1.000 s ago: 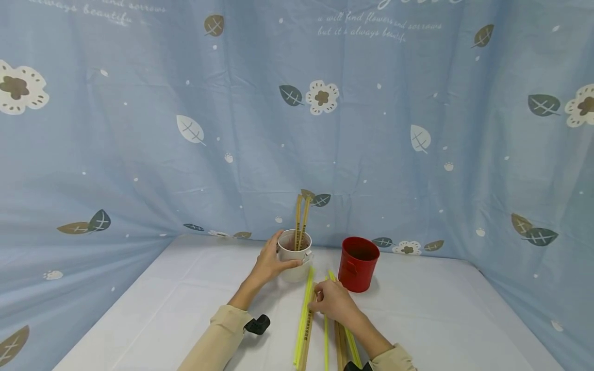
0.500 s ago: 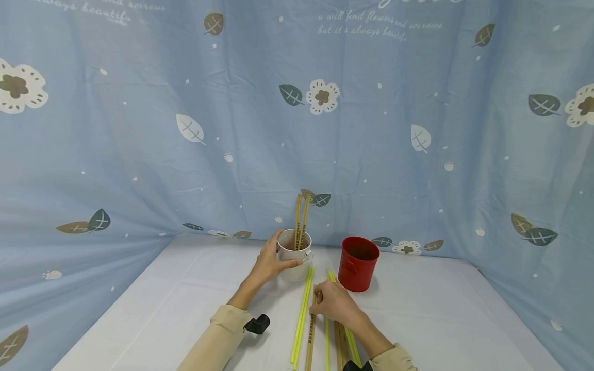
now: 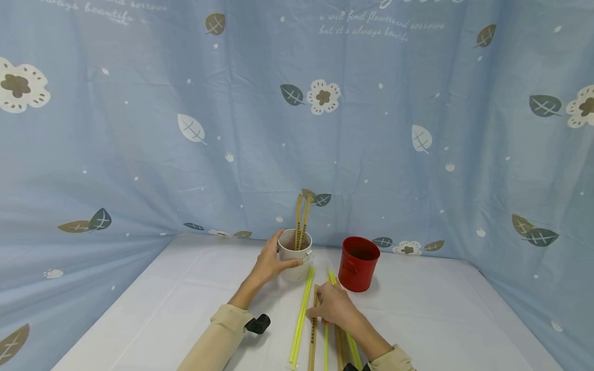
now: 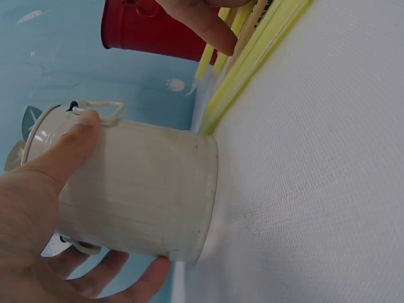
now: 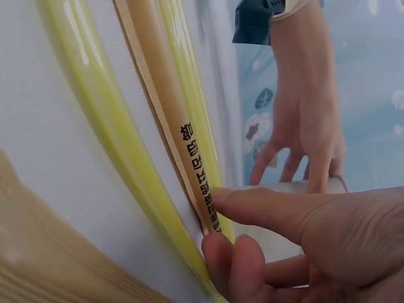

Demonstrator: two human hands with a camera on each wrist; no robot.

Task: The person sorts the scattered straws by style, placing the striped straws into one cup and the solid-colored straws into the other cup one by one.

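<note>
My left hand (image 3: 271, 263) grips a white metal bucket (image 4: 145, 183), thumb near its wire handle and fingers on the opposite side. Two brown sticks (image 3: 301, 221) with black printed characters stand inside that bucket. My right hand (image 3: 331, 305) pinches another brown stick (image 5: 180, 107) near its far end, thumb on one side and fingertips on the other. That stick lies lengthwise on the table, between two yellow sticks (image 3: 300, 324) on its left and a single yellow stick (image 5: 107, 126) on its right.
A red bucket (image 3: 358, 265) stands upright right of the white one, beyond my right hand. More brown sticks (image 3: 341, 348) and yellow ones lie partly under my right forearm. A blue patterned curtain (image 3: 297, 129) hangs behind the white-covered table (image 3: 441, 314).
The brown stick under my right hand has slid rightward, widening the gap from the yellow pair, which has shifted slightly left. My left hand and the white bucket hold still.
</note>
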